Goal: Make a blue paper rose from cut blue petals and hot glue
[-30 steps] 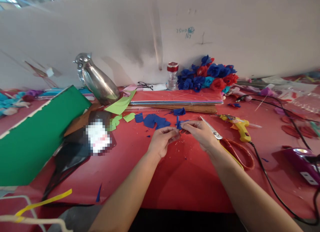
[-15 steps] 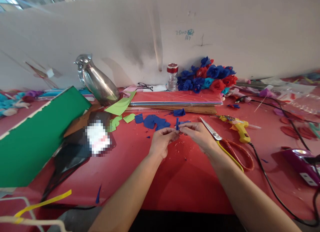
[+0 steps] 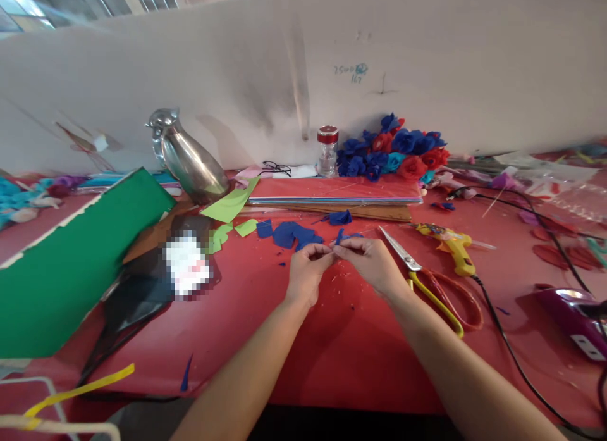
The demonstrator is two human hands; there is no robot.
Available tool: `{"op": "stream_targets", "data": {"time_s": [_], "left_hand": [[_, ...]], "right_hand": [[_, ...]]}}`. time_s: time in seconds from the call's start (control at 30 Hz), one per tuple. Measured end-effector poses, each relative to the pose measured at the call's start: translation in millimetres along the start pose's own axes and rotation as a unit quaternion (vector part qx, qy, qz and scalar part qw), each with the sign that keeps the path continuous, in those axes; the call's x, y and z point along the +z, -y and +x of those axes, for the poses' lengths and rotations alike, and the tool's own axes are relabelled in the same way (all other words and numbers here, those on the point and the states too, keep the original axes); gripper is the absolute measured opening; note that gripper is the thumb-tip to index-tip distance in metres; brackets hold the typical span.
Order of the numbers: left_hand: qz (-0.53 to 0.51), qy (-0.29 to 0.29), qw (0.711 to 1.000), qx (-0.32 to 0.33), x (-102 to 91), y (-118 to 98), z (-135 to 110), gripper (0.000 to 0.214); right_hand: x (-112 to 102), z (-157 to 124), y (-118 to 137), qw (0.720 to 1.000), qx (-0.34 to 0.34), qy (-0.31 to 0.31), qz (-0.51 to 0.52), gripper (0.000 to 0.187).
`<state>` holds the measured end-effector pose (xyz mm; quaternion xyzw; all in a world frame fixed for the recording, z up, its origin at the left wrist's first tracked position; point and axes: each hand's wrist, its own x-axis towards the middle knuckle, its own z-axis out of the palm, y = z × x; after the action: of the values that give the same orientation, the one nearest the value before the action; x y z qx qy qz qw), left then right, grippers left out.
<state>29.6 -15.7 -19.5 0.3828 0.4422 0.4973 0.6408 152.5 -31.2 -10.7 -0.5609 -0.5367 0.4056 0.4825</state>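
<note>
Head camera looks down two bare forearms onto a red cloth-covered table (image 3: 332, 346). Over its middle the left hand (image 3: 305, 275) and right hand (image 3: 375, 265) meet. Thumb and forefinger of each are pinched closed on a small blue crepe-paper piece (image 3: 339, 237), held just above the cloth between the two sets of fingertips.

The step in hand looks like fine rolling or twisting of that piece. Further handling calls for a light, steady pinch, as the paper is thin and tiny.

Just right of the right hand lie red-and-yellow-handled steel scissors (image 3: 429, 283), and beyond them a yellow hot-glue gun (image 3: 451, 243) with a black cable (image 3: 502, 330). Beyond the hands lie loose blue paper scraps (image 3: 291, 233), then a flat stack of red sheets (image 3: 332, 189), then a heap of blue and red paper flowers (image 3: 396, 151) against the wall.

Fingertips hide most of the held piece, so its shape cannot be made out. A white label (image 3: 186, 265) at the left is blurred, and a purple device (image 3: 571, 305) is cut off at the right edge.
</note>
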Motion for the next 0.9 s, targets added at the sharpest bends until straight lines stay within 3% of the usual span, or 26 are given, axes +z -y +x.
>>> {"op": "stream_targets", "data": {"time_s": [0.2,0.43,0.53,0.7,0.9], "left_hand": [[0.003,0.054,0.998,-0.037,-1.8,-4.0,-0.9,0.02],[0.045,0.088,0.994,-0.041,-4.4,-1.8,-1.1,0.02],[0.073,0.075,0.994,-0.014,-3.4,-2.8,-2.4,0.017],[0.061,0.042,0.997,0.002,-1.7,-5.6,-3.9,0.015],[0.048,0.034,0.998,-0.001,-1.1,-5.2,-3.7,0.013]], "right_hand": [[-4.3,3.5,-3.4,1.0,-0.008,-0.008,0.01,0.022],[-0.7,3.9,-1.9,0.992,0.031,-0.006,0.118,0.027],[0.5,3.3,-0.2,0.987,0.048,-0.024,0.15,0.03],[-3.0,3.8,1.6,0.982,0.024,-0.114,0.147,0.033],[0.3,0.2,5.9,0.99,-0.002,-0.111,0.092,0.03]]}}
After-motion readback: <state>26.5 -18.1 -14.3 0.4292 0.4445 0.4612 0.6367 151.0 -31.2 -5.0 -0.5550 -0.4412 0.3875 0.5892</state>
